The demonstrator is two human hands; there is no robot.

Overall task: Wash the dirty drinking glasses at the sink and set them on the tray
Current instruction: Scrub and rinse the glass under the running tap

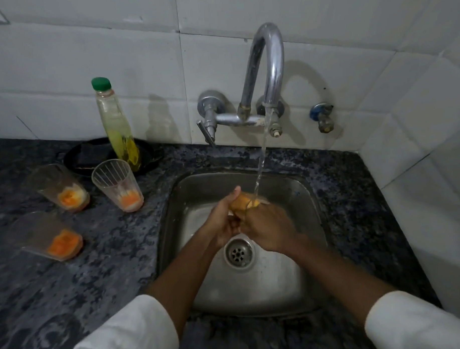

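Two hands (247, 220), clear ribbed glass (244, 201), steel sink (292, 284)

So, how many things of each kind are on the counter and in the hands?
Dirty glasses on the counter: 3
Glass held in both hands under the water: 1
Soap bottle: 1
Black dish: 1
Total: 6

Domestic kitchen: a steel sink (293, 289) set in a speckled stone tabletop (96, 270), wall tap (267, 68) above it, white tiles (89, 61) behind.
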